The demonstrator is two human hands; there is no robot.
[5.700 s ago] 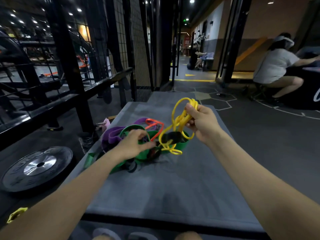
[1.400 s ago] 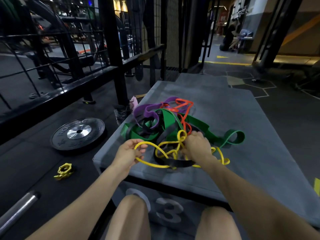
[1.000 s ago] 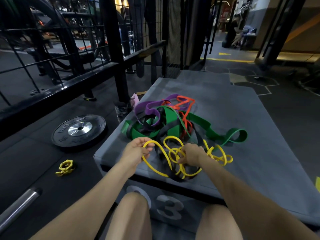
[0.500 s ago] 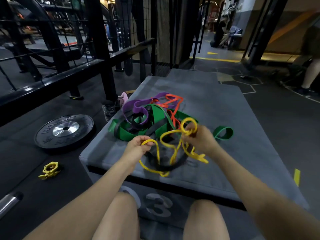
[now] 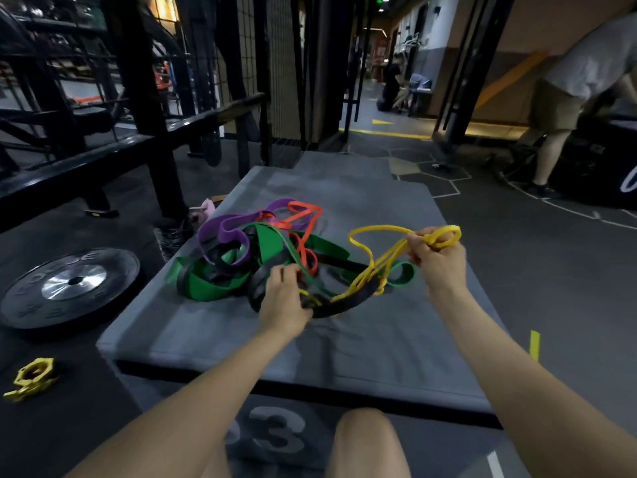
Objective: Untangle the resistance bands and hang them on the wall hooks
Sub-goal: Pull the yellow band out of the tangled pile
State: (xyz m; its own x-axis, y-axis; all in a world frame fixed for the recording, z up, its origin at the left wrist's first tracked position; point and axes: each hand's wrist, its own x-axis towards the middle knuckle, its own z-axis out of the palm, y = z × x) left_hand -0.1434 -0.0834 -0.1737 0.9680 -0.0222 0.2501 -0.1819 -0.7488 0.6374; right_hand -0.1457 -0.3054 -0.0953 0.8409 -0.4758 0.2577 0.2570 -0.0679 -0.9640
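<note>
A tangle of resistance bands lies on the grey padded box [image 5: 362, 332]: a wide green band [image 5: 206, 286], a purple band [image 5: 225, 231], an orange band [image 5: 303, 219] and a black band [image 5: 344, 303]. My right hand [image 5: 437, 260] is shut on the thin yellow band [image 5: 372, 232], holding its loops up to the right, above the box. The yellow band's lower end still runs down into the pile. My left hand [image 5: 282, 298] presses on the pile and grips the black band where the yellow one passes it. No wall hooks are in view.
A black weight plate [image 5: 69, 281] and a yellow collar [image 5: 32, 376] lie on the floor to the left. A black steel rack [image 5: 148, 98] stands at the back left. A person [image 5: 579, 84] bends over a black box at the far right. My knees show below the box.
My right hand has pulled the yellow band up and to the right, stretching it out of the pile. My left hand has let go of the yellow loop and moved onto the black band.
</note>
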